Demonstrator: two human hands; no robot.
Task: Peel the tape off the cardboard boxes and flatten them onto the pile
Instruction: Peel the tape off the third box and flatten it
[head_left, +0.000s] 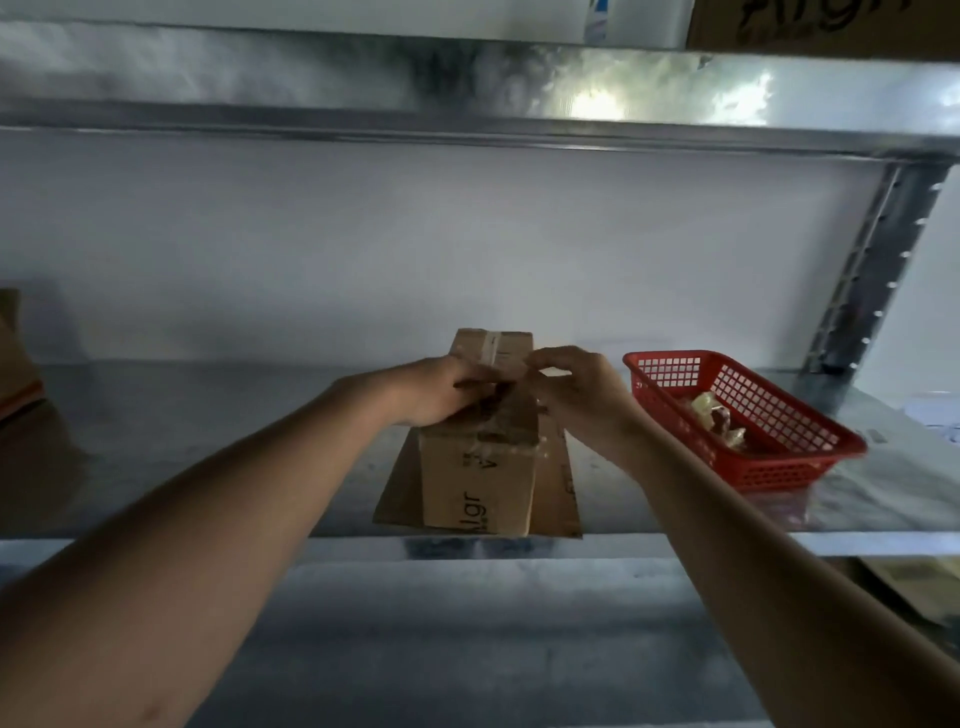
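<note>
- Left hand (441, 387): fingers curled over the top left edge of the cardboard box (480, 457), gripping it; thumb side toward frame centre, knuckles up.
- Right hand (576, 389): thumb + forefinger drawn together in a pinch at the box top, centre of frame, on what looks like the end of the clear tape (491, 353); other fingers loosely bent. Blur there, so can't tell how much tape is lifted.
- Box: small, brown, corrugated, oblong, printed dark lettering on near face; sits mid-frame, long axis running away from camera. Glossy tape strip runs along the top seam; wrinkled, shiny tape patch on the near top edge.
- Under the box: flattened cardboard pile (558, 493), same brown, lies flat, sticks out both sides of the box, near edge at the shelf lip.
- Shelf (208, 441): galvanised metal, dull grey, mottled sheen; another metal shelf across the upper frame w/ bright reflections.
- Red basket (748, 462): plastic, lattice walls, rectangular, right of centre, near the right hand but apart; crumpled pale wrappers inside, blurred.
- Both forearms bare, reach in from the lower corners, converge on the box; wrists roughly level, right wrist bent inward.
- Far left edge: part of another brown carton (15, 364), cropped.
- Upper right corner: brown carton w/ dark print on the top shelf.
</note>
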